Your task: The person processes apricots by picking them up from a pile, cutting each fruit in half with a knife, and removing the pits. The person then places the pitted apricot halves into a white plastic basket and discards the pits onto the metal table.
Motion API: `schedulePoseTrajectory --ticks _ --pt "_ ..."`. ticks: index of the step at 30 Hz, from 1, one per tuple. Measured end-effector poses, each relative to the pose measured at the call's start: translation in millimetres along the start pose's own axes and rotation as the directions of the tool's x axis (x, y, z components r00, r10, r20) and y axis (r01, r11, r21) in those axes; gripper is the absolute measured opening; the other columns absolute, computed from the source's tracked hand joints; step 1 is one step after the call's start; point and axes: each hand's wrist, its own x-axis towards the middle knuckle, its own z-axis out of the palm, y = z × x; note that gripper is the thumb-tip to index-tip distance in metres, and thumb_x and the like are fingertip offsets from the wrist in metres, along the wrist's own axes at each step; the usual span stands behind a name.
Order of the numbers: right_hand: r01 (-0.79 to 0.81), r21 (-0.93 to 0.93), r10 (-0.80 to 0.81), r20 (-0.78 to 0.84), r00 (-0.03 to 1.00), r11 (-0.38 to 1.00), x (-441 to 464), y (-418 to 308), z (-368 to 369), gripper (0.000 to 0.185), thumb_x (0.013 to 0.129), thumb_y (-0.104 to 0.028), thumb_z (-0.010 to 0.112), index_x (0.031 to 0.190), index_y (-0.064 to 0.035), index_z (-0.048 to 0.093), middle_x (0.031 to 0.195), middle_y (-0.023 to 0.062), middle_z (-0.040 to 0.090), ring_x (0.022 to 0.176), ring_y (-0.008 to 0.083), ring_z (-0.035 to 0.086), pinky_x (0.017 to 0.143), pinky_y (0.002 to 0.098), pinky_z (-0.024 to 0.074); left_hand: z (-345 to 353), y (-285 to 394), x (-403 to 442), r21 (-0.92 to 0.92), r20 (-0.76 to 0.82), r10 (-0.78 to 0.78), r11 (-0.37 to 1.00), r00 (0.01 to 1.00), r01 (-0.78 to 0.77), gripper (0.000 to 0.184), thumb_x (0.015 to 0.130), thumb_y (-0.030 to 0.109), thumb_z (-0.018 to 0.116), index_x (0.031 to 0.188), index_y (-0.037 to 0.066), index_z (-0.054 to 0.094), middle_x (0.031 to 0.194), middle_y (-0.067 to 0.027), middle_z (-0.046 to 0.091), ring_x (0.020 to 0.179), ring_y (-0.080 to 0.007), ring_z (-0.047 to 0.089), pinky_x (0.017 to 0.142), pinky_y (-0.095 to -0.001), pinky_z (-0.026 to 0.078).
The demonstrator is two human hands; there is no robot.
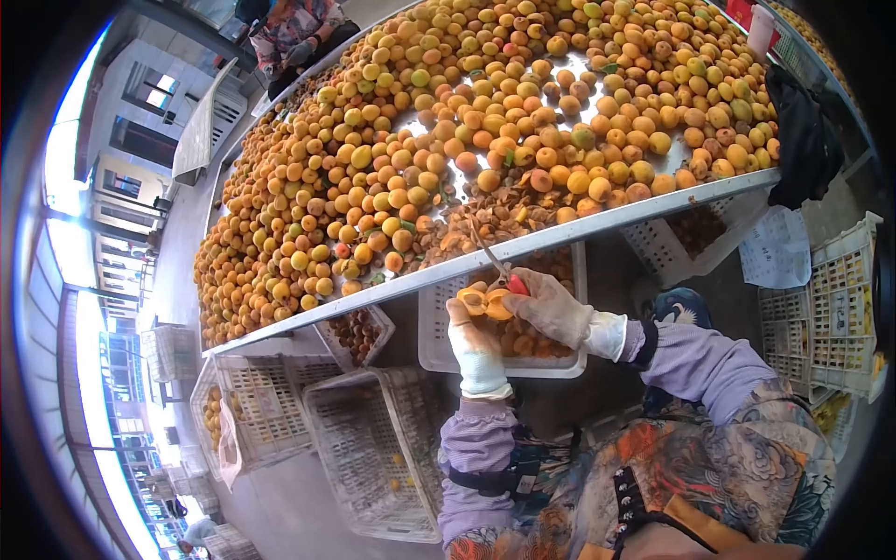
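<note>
Apricot-heaped table (644, 212) spans 12 o'clock — split apricot (474, 301) at 12 from left hand (474, 347), pinching it; 9 from right hand (557, 313), wrapped round red-handled knife (517, 285) angled toward 11.

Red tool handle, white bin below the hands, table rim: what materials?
Red tool handle: plastic or rubber-coated, judging by its bright, even colour; finish unclear. White bin: likely moulded plastic, smooth, with rounded corners. Table rim: probably metal, grey with a dull sheen.

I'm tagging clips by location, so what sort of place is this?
Probably a fruit-processing shed or packing hall: a long metal-edged table is heaped with apricot-like fruit, and slatted plastic crates stand on the floor around it.
</note>
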Motion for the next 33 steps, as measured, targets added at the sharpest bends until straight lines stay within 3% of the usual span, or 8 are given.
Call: schedulePoseTrajectory --ticks 8,10,11,16,22,23,28,33 --pt "-0.004 0.052 0.000 0.081 0.997 0.999 10 14 -6 0.013 0.090 -0.018 0.057 0.097 -0.0073 0.054 0.068 -0.0055 0.049 0.054 0.0014 0.041 0.047 0.0167 0.0336 -6 23 0 -0.034 -0.073 0.091 0.995 0.993 -0.094 0.050 0.094 0.045 0.044 0.115 0.000 0.050 0.097 -0.0141 0.061 0.091 -0.0234 0.059 0.084 -0.0354 0.048" --pt "0.291 -0.199 -0.304 -0.042 0.952 0.936 28 34 -11 0.014 0.091 -0.020 0.057 0.095 -0.0068 0.055 0.068 -0.0049 0.050 0.055 0.0011 0.042 0.048 0.0160 0.0344 -6 27 -1 -0.036 -0.059 0.078 0.996 0.995 -0.080 0.049 0.094 0.045 0.044 0.113 0.000 0.051 0.093 -0.0137 0.062 0.089 -0.0233 0.060 0.082 -0.0358 0.049" --pt "0.151 0.096 -0.144 -0.080 0.986 0.984 17 12 -4 0.016 0.089 -0.021 0.059 0.093 -0.0061 0.055 0.067 -0.0035 0.051 0.052 0.0024 0.043 0.045 0.0169 0.0352 -7 29 -1 -0.103 -0.051 0.003 0.995 0.999 -0.008 0.050 0.093 0.046 0.044 0.112 0.000 0.051 0.092 -0.0137 0.062 0.088 -0.0236 0.060 0.080 -0.0357 0.049" --pt "0.149 0.263 -0.133 -0.080 0.988 0.953 9 -36 2 0.014 0.089 -0.020 0.057 0.089 -0.0063 0.053 0.059 -0.0018 0.049 0.042 0.0056 0.042 0.036 0.0200 0.0333 6 15 -7 -0.100 0.049 -0.200 0.974 0.978 0.204 0.050 0.095 0.044 0.040 0.107 -0.003 0.053 0.085 -0.0136 0.061 0.085 -0.0265 0.060 0.076 -0.0408 0.053" --pt "0.586 0.122 -0.590 -0.004 0.808 0.801 14 -33 -16 0.022 0.095 -0.026 0.043 0.091 -0.0046 0.050 0.061 -0.0006 0.042 0.044 0.0073 0.038 0.040 0.0203 0.0309 22 -2 -13 -0.015 0.056 -0.210 0.977 0.976 0.211 0.043 0.095 0.043 0.041 0.095 0.001 0.054 0.074 -0.0090 0.055 0.071 -0.0217 0.057 0.064 -0.0331 0.049" --pt "0.518 0.184 -0.516 -0.062 0.854 0.835 16 -33 -16 0.037 0.093 -0.040 0.045 0.078 -0.0068 0.052 0.051 -0.0030 0.043 0.039 0.0053 0.038 0.036 0.0187 0.0277 29 -2 -17 0.026 0.050 -0.219 0.976 0.974 0.218 0.042 0.095 0.043 0.042 0.094 0.002 0.054 0.074 -0.0087 0.055 0.070 -0.0212 0.056 0.065 -0.0325 0.048" --pt "0.386 0.400 -0.368 -0.126 0.921 0.831 15 -39 -17 0.032 0.092 -0.035 0.052 0.076 -0.0071 0.054 0.048 -0.0023 0.043 0.037 0.0052 0.037 0.034 0.0190 0.0265 37 -13 -17 0.016 0.220 -0.206 0.978 0.953 0.208 0.043 0.092 0.049 0.046 0.091 0.006 0.054 0.078 -0.0063 0.056 0.072 -0.0194 0.055 0.072 -0.0311 0.047" --pt "0.366 0.368 -0.345 -0.123 0.930 0.855 13 -39 -17 0.026 0.091 -0.030 0.051 0.076 -0.0084 0.048 0.051 -0.0037 0.037 0.038 0.0066 0.034 0.036 0.0212 0.0265 50 -13 -21 0.047 0.086 -0.213 0.977 0.973 0.210 0.042 0.091 0.049 0.049 0.092 0.008 0.054 0.087 -0.0039 0.056 0.080 -0.0169 0.054 0.075 -0.0312 0.047"
